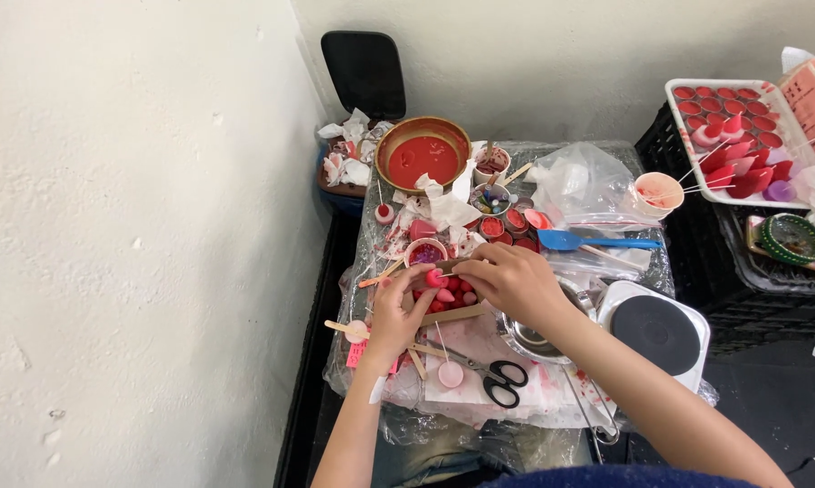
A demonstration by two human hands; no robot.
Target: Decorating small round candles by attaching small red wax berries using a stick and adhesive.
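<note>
Head view: my left hand (394, 312) grips the small box (452, 312) of pink pieces (450, 291); right hand (507, 278) pinches inside it. Scissors (493, 372) lie just below; I judge a tilt could spill pieces.

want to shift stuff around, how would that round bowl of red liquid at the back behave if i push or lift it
The bowl looks wide and shallow, so it probably won't tip easily. The red fill sits near the rim, so a quick push would likely slop it over. The plastic sheet beneath looks crinkled, so the bowl may drag it rather than slide cleanly.
</note>
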